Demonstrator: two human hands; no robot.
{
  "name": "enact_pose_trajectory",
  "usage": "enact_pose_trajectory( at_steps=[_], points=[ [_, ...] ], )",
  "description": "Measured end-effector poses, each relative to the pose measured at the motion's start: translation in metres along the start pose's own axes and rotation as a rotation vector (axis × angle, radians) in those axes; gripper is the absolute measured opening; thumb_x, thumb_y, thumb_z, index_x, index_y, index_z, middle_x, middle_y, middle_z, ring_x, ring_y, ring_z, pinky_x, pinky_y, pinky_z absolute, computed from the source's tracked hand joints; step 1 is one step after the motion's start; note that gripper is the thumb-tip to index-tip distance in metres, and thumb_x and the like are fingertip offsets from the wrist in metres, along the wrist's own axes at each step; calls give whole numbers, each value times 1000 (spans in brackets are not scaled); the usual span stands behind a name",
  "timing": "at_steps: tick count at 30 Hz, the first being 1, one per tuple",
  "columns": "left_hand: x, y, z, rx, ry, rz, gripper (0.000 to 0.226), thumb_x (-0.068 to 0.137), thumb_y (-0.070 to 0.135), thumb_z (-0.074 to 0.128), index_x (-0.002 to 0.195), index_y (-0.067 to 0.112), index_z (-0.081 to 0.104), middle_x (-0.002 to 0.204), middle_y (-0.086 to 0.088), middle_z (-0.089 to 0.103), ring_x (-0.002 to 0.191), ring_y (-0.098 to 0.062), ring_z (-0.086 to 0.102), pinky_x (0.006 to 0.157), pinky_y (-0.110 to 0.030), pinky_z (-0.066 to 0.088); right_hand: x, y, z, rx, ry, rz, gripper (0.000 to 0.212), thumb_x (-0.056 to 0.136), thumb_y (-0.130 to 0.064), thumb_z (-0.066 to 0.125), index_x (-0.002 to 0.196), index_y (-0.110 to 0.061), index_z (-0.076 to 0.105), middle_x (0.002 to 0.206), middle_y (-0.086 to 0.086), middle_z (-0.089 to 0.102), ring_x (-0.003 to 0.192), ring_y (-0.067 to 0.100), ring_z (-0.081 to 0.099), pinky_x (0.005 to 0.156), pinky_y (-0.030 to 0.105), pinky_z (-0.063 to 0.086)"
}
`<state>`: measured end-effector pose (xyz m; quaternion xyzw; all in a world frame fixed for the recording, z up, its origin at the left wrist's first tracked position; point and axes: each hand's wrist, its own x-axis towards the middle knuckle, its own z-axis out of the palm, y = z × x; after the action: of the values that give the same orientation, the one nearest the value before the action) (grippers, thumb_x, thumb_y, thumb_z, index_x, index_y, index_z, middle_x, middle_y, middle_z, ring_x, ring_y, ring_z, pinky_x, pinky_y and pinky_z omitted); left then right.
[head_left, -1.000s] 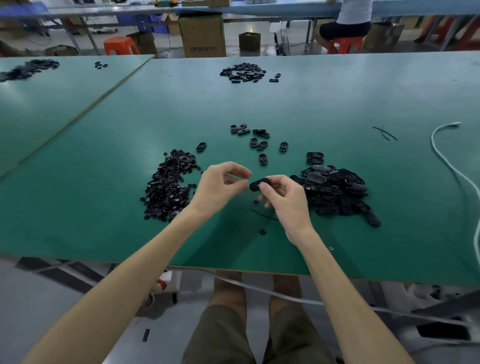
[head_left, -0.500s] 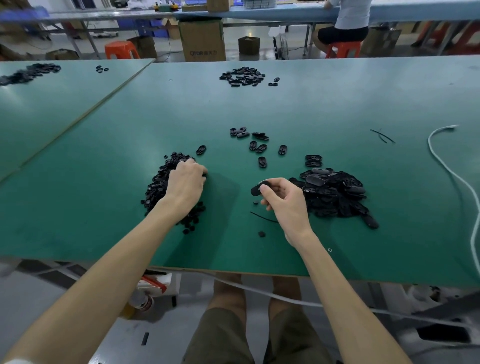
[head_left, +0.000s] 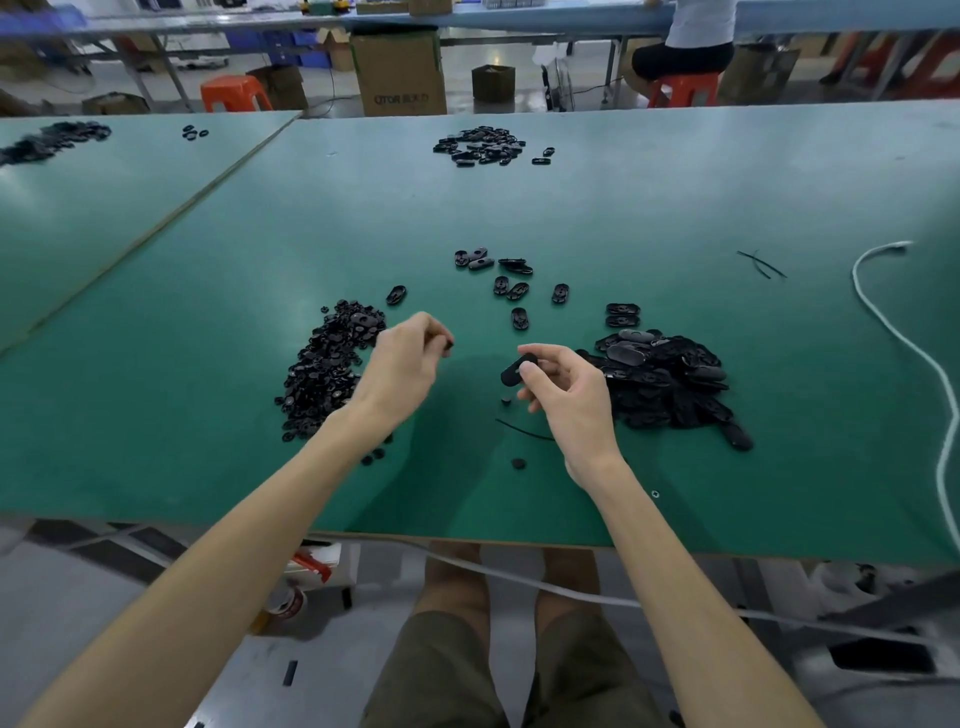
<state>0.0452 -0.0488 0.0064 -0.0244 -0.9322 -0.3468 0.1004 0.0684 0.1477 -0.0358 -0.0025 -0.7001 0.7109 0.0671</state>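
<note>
My right hand (head_left: 566, 395) pinches a black oval plastic shell (head_left: 518, 370) between thumb and fingers, held just above the green table (head_left: 208, 415). My left hand (head_left: 402, 371) hovers to the left of it, its fingertips pinching a small black round part (head_left: 448, 344). A gap of bare table lies between the two hands. Under my left hand spreads a heap of small black round parts (head_left: 324, 369). Behind my right hand lies a heap of black oval shells (head_left: 665, 379).
Several single oval shells (head_left: 511, 291) lie scattered beyond my hands, another pile (head_left: 480, 146) sits far back. Two loose round parts (head_left: 518, 463) and a thin black strip (head_left: 524, 430) lie near the front edge. A white cable (head_left: 893, 332) curves along the right side. A seated person (head_left: 691, 36) is at the far bench.
My left hand went from the shell to the heap of small parts, then lifted off it with a small part pinched, moving right. My right hand kept holding the oval shell.
</note>
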Motion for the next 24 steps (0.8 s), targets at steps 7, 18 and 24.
enact_pose_trajectory(
  at_steps=[7,18,24],
  points=[
    [-17,26,15,-268,-125,-15,19,100,8,60,91,24,66,84,1,72,62,-3,67,59,-10,41,0,-2,1,41,-5,4,19,97,-2,67,113,-10,75,96,11,78,78,16,77,61,22,54],
    [-29,24,22,-351,-65,-33,10,93,13,74,93,22,78,86,0,74,68,-13,70,72,-26,57,-1,-3,2,92,-29,5,12,99,-3,66,108,-7,72,94,5,81,84,22,80,61,24,59],
    [-24,24,29,-402,-29,-105,15,89,15,80,95,22,68,82,-4,75,71,-16,70,68,-21,52,-1,-4,3,101,-35,11,13,98,0,67,108,-5,73,94,9,80,84,23,80,61,24,59]
  ],
)
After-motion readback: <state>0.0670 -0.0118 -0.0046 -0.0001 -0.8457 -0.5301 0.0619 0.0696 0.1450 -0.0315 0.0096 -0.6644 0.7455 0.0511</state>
